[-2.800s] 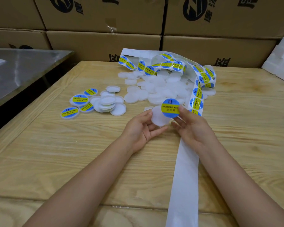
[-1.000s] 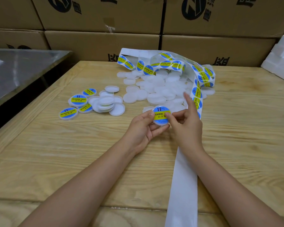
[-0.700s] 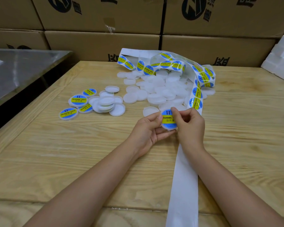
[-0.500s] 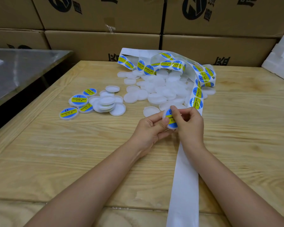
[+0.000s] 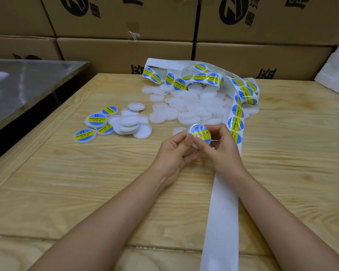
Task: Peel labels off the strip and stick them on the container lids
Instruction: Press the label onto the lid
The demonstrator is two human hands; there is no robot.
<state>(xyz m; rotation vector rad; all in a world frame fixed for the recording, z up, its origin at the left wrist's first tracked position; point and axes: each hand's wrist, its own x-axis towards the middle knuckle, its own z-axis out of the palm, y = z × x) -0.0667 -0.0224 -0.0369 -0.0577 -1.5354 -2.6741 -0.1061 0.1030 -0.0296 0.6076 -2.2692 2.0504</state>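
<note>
Labelled lid (image 5: 199, 134) tilted, blurred, pinched between left hand (image 5: 172, 151) and right hand (image 5: 221, 149). White strip (image 5: 221, 222): near part blank, far part looped, carrying blue-yellow labels (image 5: 235, 124). Bare lids (image 5: 192, 108) piled centre. Finished lids (image 5: 96, 120) grouped left.

Pale wooden table (image 5: 67, 182), stacked printed cardboard boxes (image 5: 262, 55) behind, steel table (image 5: 31, 85) left, white foam blocks (image 5: 337, 73) far right.

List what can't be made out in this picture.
All head view.
Lid: motion-blurred, lower edge behind left hand and right hand; label fit unclear.
Strip: near end cut off by bottom edge.
Lid pile: count hidden by overlap and strip.
Boxes: print cut off by top edge.
</note>
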